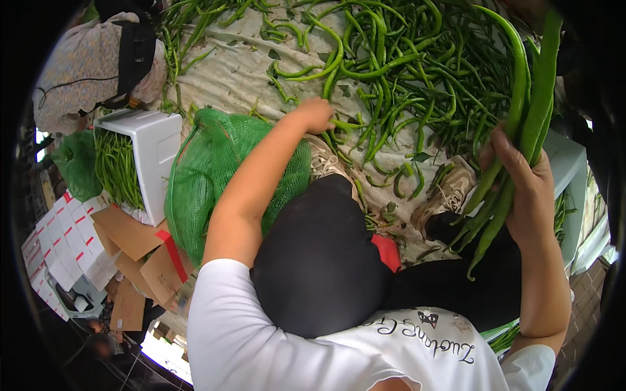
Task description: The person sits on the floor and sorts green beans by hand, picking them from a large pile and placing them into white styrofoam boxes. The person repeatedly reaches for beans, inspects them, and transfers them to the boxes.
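Note:
My right hand (525,188) is raised at the right, its fingers wrapped around a bunch of long green peppers (533,102). The stem ends of the bunch hang below the palm. Reaching forward, my left hand (315,116) is down at the near side of a pepper pile (391,68), its fingers curled. From those fingers a green pepper (348,125) sticks out to the right; the rest of it is hidden. The peppers lie loose on a soiled pale cloth (230,78). Beneath my left forearm slumps a green mesh sack (215,156).
A white foam box (159,156) full of green peppers lies at the left, with an opened cardboard box (156,264) nearer me. Stacked white boxes (68,239) stand farther left. Another person (83,73) is at the upper left. A grey container (570,156) stands at the right.

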Demonstrator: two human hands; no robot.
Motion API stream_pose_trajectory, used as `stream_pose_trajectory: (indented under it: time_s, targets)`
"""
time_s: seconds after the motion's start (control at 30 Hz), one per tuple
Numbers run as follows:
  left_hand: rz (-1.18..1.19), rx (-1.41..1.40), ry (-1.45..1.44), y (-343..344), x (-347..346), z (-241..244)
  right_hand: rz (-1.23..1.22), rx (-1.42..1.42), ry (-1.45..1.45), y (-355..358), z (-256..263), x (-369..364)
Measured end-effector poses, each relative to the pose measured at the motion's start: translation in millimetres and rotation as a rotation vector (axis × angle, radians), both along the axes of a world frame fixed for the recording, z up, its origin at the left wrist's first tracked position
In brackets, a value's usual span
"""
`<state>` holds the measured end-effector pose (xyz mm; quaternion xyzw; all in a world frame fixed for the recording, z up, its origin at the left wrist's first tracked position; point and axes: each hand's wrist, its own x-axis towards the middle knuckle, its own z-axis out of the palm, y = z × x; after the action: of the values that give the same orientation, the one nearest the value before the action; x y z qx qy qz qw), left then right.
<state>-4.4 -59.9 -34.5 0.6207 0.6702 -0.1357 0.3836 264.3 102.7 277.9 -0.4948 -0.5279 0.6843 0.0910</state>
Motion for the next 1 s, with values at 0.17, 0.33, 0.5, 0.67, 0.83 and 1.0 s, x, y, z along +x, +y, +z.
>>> stream_pose_trajectory:
  time_s: [0.17, 0.33, 0.5, 0.67, 0.83, 1.0]
  targets:
    - [0.667, 0.254, 0.154, 15.1, -2.1, -11.9, -0.010, -0.018, -0.011, -3.0, -0.9, 0.4]
    - [0.564, 0.184, -0.144, 12.3, 12.2, -14.9, 0.072, -0.002, -0.017, -5.2, -0.3, 0.3]
    - [0.938, 0.121, -0.908, 15.0, 32.4, 21.1, 0.045, -0.004, -0.053, 0.2, -3.6, 7.5]
    - [0.839, 0.431, 0.058, 40.7, 7.6, 24.8, 0.033, 0.012, -0.012, -4.1, -3.0, 2.4]
    - [0.633, 0.149, 0.330, 43.3, -20.5, -21.7, 0.046, 0.045, -0.012, -1.0, -3.9, -0.6]
    - [0.909, 0.458, 0.208, 51.8, 5.3, 7.5, -0.029, 0.068, -0.023, 8.0, -3.9, 8.4]
